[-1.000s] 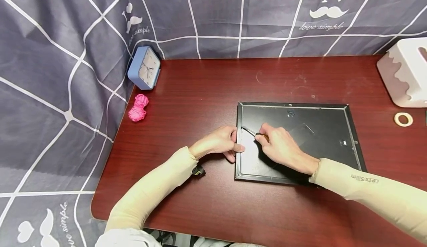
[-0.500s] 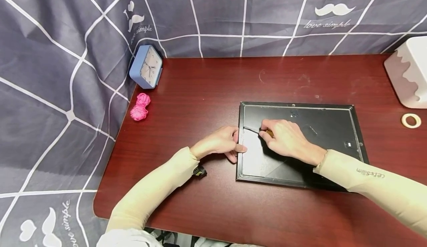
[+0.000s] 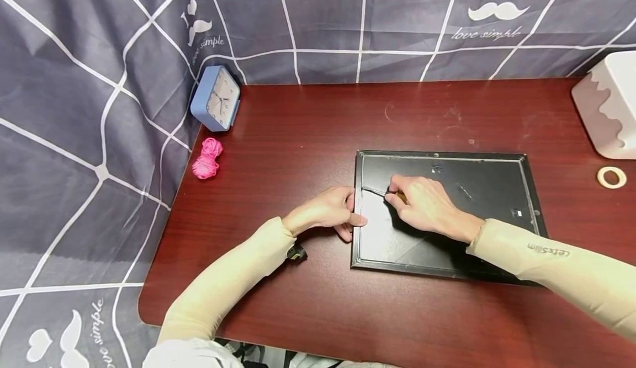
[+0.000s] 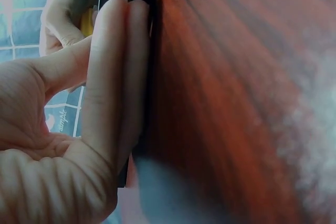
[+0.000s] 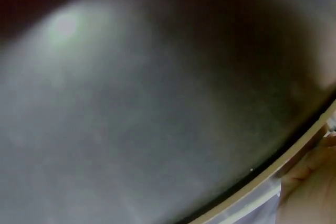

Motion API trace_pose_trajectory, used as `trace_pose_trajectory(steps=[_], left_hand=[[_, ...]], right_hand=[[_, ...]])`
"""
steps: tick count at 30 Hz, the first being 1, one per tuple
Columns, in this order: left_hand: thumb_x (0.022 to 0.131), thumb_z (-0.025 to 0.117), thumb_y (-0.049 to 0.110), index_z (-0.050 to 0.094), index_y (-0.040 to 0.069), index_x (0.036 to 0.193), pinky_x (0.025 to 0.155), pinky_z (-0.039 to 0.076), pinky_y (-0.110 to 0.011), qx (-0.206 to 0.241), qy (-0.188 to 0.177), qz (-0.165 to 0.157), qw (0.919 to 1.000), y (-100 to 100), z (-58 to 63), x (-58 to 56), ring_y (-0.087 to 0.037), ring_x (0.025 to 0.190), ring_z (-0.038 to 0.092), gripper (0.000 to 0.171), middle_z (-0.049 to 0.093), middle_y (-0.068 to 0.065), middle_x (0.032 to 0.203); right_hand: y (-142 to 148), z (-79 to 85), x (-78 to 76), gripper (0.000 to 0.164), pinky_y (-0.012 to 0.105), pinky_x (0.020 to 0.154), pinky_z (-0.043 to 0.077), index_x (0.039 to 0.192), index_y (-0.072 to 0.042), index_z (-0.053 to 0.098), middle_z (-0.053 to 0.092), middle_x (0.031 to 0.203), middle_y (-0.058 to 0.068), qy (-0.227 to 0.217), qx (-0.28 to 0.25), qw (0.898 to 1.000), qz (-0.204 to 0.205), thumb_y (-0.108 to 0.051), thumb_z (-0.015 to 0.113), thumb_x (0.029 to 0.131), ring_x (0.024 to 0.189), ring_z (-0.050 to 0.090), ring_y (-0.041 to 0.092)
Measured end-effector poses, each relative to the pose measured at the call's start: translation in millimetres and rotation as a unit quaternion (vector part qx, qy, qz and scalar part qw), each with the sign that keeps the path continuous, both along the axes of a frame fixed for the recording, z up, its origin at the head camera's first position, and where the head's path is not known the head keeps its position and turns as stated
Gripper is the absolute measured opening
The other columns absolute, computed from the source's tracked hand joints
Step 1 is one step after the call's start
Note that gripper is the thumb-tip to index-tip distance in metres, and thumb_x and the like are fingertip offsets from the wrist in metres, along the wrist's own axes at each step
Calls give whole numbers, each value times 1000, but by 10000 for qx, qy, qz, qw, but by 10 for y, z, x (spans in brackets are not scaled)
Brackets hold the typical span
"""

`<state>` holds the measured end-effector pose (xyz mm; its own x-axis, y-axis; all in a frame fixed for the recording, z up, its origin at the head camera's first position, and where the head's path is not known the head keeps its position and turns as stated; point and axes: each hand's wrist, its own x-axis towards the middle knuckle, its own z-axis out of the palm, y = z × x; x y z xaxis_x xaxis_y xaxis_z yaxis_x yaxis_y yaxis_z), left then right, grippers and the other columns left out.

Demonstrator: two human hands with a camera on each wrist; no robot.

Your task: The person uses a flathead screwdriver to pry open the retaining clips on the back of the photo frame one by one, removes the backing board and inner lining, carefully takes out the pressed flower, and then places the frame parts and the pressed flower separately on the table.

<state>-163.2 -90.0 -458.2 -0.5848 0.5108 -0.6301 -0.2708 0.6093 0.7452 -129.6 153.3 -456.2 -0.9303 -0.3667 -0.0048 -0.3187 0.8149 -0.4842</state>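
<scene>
Holding tool [image 3: 375,192] at blk frame [image 3: 459,188], L edge.
Gripping hdl [image 3: 403,196] w/ R hand [image 3: 423,203]; pinching rim [image 3: 355,249] w/ L hand [image 3: 329,209].

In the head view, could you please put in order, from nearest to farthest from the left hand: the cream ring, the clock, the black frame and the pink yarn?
From the left hand:
1. Black frame: touching it, on its right.
2. Pink yarn: to its left.
3. Clock: left, farther back.
4. Cream ring: far right.
</scene>
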Motion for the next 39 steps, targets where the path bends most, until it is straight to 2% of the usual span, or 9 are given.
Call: trace_pose_trajectory(steps=[12, 22, 39], left_hand=[[95, 86, 12, 52, 5, 93, 67, 72, -36, -8, 0, -12, 10000, 5, -4, -4, -24, 59, 79, 35, 69, -10, 74], [96, 85, 12, 52, 6, 92, 71, 72, -34, -57, -22, -163, 9998, 3, 29, -23, -23, 60, 80, 34, 69, -8, 75], [96, 85, 13, 52, 4, 94, 79, 72, -32, -38, 23, -242, 9997, 3, 5, -35, -26, 62, 81, 34, 69, -9, 76]], right_hand=[[35, -23, -15, 7, 35, 53, 44, 91, -16, 67, 55, 65, -3, 21, -81, 10000, -4, -19, 70, 97, 63, 52, 13], [43, -45, -27, 9, 37, 54, 47, 91, -16, 68, 57, 66, -5, 90, -200, 9997, 94, -19, 72, 98, 64, 53, 12], [44, -61, -19, 7, 32, 51, 42, 92, -16, 71, 58, 65, -6, 151, -343, 9990, 229, -18, 74, 97, 62, 51, 10]])
